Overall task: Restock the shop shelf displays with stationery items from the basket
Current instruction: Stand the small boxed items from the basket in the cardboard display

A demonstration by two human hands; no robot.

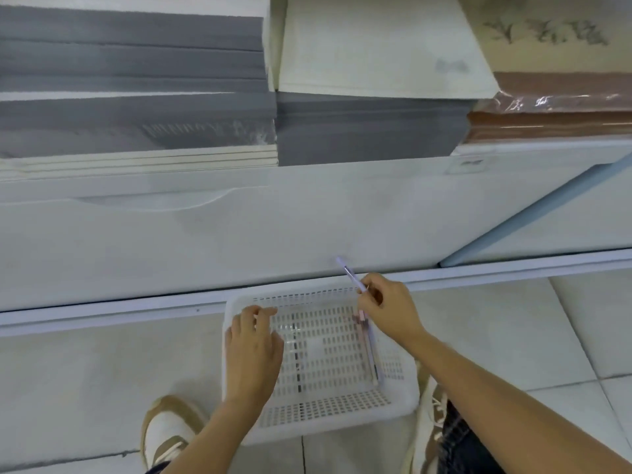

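A white perforated plastic basket [396,401] stands on the floor at the foot of the shelf unit. My right hand [390,309] pinches a pale lilac pen [350,273] above the basket's far right corner, its tip pointing up and left. A few more pens [371,350] lie along the basket's right side. My left hand [251,354] hovers over the basket's left rim with fingers loosely bent, holding nothing.
Above the white cabinet front [239,234] lie stacks of grey paper pads [136,63], a cream pad [376,46] and brown wrapped packs [554,118]. A pale blue bar [533,213] runs diagonally at right. My shoes [167,432] stand beside the basket on the tiled floor.
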